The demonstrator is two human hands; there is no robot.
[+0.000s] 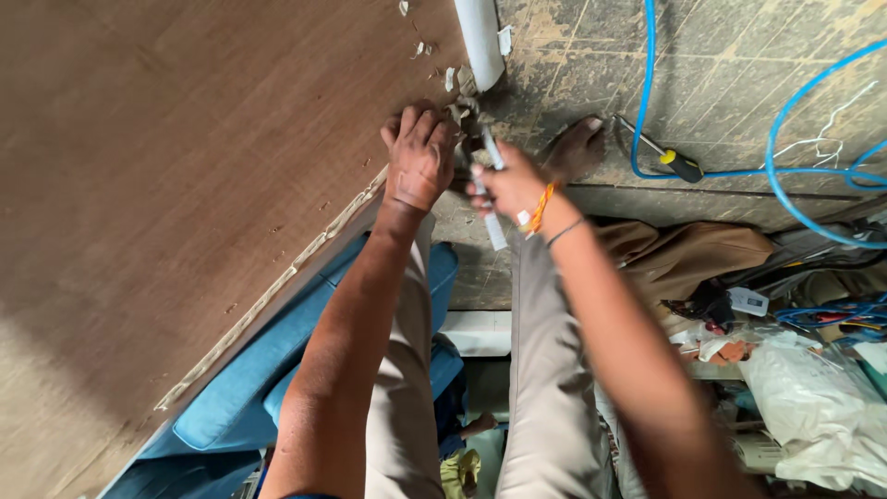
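My left hand [420, 157] is closed and pressed at the edge of a large brown plywood board [185, 185], near its chipped corner. My right hand [504, 185] grips a slim white tool [494, 231] and works its tip at the same corner, close against my left hand. An orange thread and a dark band circle my right wrist. A white pipe [480, 42] lies just beyond the corner. Small white chips scatter on the board near it. My bare foot [575, 148] rests on the floor beside the hands.
A blue hose [776, 157] loops over the dirty tiled floor, with a yellow-and-black screwdriver [679, 164] beside it. Brown cloth [693, 254], white plastic bags [813, 407] and tangled wires lie at the right. Blue cushions [240, 397] sit under the board's edge.
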